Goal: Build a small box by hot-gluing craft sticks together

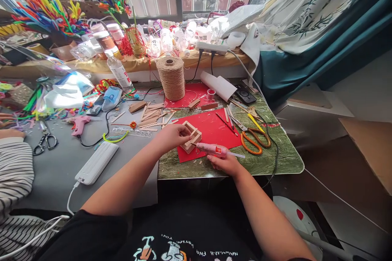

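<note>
Head view: the right hand [224, 163] gripped a glue gun [212, 149], tip toward the wooden box [189, 146] beneath the left hand [174, 134], fingers bent (whether gripping, I couldn't tell), perhaps steadying it; red paper [211, 130] underneath probably shielded the table [275, 161].

"What's hidden?"
"Part of the small wooden frame [197, 134], behind the left hand [172, 135]."
"And cut off?"
"Brown cardboard [370, 147] at three o'clock; a co-worker's striped sleeve [15, 167] towards nine."
</note>
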Motion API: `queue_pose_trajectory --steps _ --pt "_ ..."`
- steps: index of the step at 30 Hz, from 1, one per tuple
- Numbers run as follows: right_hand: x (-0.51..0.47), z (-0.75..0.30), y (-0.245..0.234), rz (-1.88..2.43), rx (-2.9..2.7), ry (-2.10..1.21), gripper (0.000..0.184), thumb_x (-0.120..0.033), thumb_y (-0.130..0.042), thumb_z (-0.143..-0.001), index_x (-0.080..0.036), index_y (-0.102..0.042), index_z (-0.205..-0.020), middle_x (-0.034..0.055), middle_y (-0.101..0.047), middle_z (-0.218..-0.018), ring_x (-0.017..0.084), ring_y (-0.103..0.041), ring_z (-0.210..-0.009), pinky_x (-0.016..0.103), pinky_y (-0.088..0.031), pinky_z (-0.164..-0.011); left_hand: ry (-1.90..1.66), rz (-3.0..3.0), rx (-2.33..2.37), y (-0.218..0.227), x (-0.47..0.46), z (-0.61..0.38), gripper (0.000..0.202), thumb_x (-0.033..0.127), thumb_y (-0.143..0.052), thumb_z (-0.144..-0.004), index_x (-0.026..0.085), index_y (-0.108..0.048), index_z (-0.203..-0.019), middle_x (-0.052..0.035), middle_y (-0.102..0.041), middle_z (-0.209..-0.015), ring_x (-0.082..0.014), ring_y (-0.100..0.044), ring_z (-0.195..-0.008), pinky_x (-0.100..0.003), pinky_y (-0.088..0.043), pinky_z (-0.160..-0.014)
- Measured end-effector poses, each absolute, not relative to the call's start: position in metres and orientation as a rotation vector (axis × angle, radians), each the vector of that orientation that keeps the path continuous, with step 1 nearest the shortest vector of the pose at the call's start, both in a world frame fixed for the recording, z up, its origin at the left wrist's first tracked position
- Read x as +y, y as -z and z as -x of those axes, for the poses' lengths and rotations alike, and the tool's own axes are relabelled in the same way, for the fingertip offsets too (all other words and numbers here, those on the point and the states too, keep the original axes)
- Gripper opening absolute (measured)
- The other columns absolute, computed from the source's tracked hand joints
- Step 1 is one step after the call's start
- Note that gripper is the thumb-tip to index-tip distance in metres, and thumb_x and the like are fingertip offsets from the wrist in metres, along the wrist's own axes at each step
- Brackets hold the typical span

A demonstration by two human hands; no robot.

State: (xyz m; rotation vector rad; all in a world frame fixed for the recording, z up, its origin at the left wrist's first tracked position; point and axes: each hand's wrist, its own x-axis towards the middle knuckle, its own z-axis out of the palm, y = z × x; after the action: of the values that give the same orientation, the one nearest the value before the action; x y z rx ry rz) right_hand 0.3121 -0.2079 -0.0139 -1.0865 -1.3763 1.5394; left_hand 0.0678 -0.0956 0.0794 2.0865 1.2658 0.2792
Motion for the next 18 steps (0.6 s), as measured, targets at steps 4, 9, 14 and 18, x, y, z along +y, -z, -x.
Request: queue_pose_trajectory --steps 4,9,14,18 --pt "-0.209 -0.314 0.022 1.097 -1.235 -1.550 0.040 -0.049 -0.073 -0.089 -0.020 -0.073 -0.118 -0.0040 -0.054 -0.059 0.010 -0.048 -0.048 0.022 -0.038 -0.045 -0.229 -2.142 1.269 -0.082 -0.093 -0.073 0.025 0.046 -0.069 -0.085 0.025 -0.079 -0.095 -0.0007 -0.080 -0.091 -0.0199 -0.072 -0.081 -0.031 -0.050 -0.070" --pt "-0.211 -0.315 0.025 1.126 -1.135 -1.474 0.039 -0.048 -0.076 -0.087 -0.022 -0.072 -0.115 -0.0024 -0.058 -0.064 0.011 -0.050 -0.050 0.024 -0.040 -0.046 -0.188 -2.225 1.300 -0.088 -0.098 -0.081 0.021 0.043 -0.068 -0.086 0.026 -0.078 -0.090 0.0004 -0.080 -0.089 -0.0193 -0.072 -0.081 -0.030 -0.047 -0.068" --pt "-0.211 -0.315 0.025 1.156 -0.904 -1.333 0.034 -0.050 -0.075 -0.085 -0.021 -0.070 -0.102 -0.0025 -0.057 -0.062 0.013 -0.052 -0.053 0.025 -0.042 -0.047 -0.104 -2.318 1.358 -0.093 -0.110 -0.089 0.018 0.037 -0.066 -0.087 0.024 -0.078 -0.091 -0.0025 -0.080 -0.091 -0.0214 -0.072 -0.083 -0.031 -0.046 -0.066" --pt "-0.208 -0.315 0.026 1.175 -0.814 -1.289 0.033 -0.051 -0.075 -0.085 -0.021 -0.068 -0.097 -0.0026 -0.057 -0.062 0.013 -0.053 -0.054 0.025 -0.043 -0.049 -0.108 -2.382 1.336 -0.091 -0.116 -0.092 0.020 0.037 -0.064 -0.089 0.024 -0.079 -0.093 -0.0040 -0.080 -0.091 -0.0228 -0.072 -0.085 -0.032 -0.046 -0.067"
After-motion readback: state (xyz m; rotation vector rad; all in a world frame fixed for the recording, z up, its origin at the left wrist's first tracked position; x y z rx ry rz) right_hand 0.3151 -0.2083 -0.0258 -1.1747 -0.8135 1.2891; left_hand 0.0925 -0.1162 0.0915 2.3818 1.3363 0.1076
